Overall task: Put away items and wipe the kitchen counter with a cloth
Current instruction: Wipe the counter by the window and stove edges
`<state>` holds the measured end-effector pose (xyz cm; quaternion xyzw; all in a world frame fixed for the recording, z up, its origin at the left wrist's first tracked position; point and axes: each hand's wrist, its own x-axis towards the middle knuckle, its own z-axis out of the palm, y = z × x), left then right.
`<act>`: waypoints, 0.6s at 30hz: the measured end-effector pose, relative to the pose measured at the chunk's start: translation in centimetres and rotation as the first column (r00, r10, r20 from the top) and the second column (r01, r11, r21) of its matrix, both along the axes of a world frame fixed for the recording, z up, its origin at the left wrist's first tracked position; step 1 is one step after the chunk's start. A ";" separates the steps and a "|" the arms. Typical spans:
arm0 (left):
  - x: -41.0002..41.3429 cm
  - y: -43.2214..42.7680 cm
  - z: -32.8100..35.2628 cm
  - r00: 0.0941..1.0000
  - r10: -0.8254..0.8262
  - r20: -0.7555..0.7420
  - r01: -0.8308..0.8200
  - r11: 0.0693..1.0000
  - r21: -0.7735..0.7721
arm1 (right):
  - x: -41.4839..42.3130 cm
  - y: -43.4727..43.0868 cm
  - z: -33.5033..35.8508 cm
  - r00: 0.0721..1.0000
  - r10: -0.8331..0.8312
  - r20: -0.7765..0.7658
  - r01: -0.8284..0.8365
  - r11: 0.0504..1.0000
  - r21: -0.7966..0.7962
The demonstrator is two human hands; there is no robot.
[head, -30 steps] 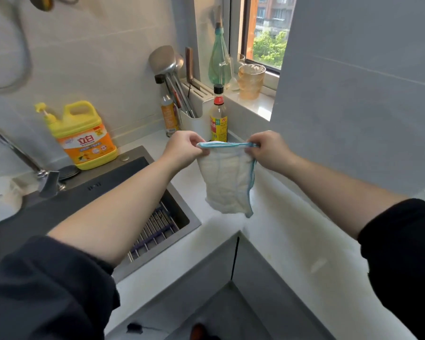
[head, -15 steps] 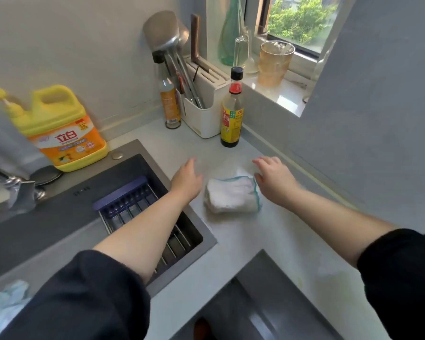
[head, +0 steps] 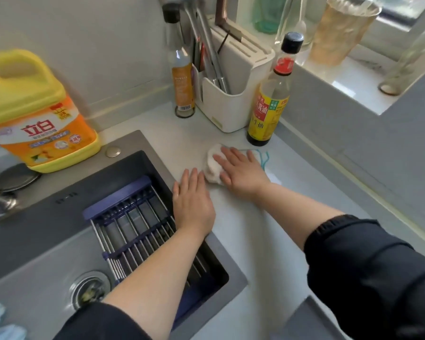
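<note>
A white cloth (head: 212,165) with a teal edge lies bunched on the pale kitchen counter (head: 245,229), just in front of a soy sauce bottle (head: 270,99). My right hand (head: 241,169) presses flat on the cloth with straight, spread fingers, covering most of it. Beside it, my left hand (head: 192,202) rests flat on the counter at the sink's right rim, fingers straight, holding nothing. Its fingertips lie close to the cloth's left edge.
A white utensil and knife holder (head: 233,77) and a clear bottle (head: 182,72) stand at the back wall. A yellow detergent jug (head: 32,111) sits behind the grey sink (head: 47,253), which holds a blue drying rack (head: 138,224). Glasses line the windowsill (head: 339,77).
The cloth went from hanging between both hands to lying on the counter. My right hand has moved onto it and presses it nearer the bottle; my left hand has settled flat beside it.
</note>
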<state>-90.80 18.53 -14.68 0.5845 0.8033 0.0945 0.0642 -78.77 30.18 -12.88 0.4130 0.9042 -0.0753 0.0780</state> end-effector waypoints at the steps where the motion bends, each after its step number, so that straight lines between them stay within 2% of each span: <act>1: -0.1 0.1 -0.1 1.000 0.002 -0.003 -0.002 1.000 -0.009 | -0.8 0.6 -0.2 1.000 -0.015 -0.010 0.015 1.000 0.002; 4: 0.0 0.0 0.0 1.000 -0.012 -0.007 0.011 0.999 -0.052 | -0.3 -1.0 -0.2 0.997 -0.060 -0.040 0.059 0.998 -0.012; 6: 0.0 0.0 0.1 0.999 -0.025 -0.024 0.023 0.997 -0.075 | 2.5 -4.1 0.2 0.998 -0.016 -0.054 0.015 1.000 -0.021; 9: 0.1 0.0 0.1 0.998 -0.032 -0.047 0.027 0.994 -0.108 | 9.3 -6.6 0.6 0.999 0.046 0.024 -0.045 0.998 -0.037; 11: 0.1 0.0 0.1 0.997 -0.033 -0.065 0.025 0.992 -0.120 | 12.4 -4.8 0.8 0.992 -0.106 0.063 0.107 0.994 -0.014; 13: 0.2 0.0 0.0 0.997 -0.032 -0.075 0.023 0.993 -0.114 | 12.6 -1.6 0.5 0.936 -0.349 0.049 0.350 0.937 0.001; 15: 0.0 0.0 0.0 0.998 -0.030 -0.064 0.023 0.995 -0.099 | 10.0 0.0 0.1 0.870 -0.493 0.006 0.493 0.870 0.009; 16: 0.0 0.0 -0.1 0.998 -0.025 -0.050 0.021 0.996 -0.085 | 8.7 -0.3 0.1 0.861 -0.508 -0.015 0.508 0.861 0.008; 18: -0.2 0.0 -0.2 1.000 -0.017 0.007 0.017 0.999 -0.044 | 7.1 -2.5 0.0 0.916 -0.399 -0.046 0.398 0.917 -0.026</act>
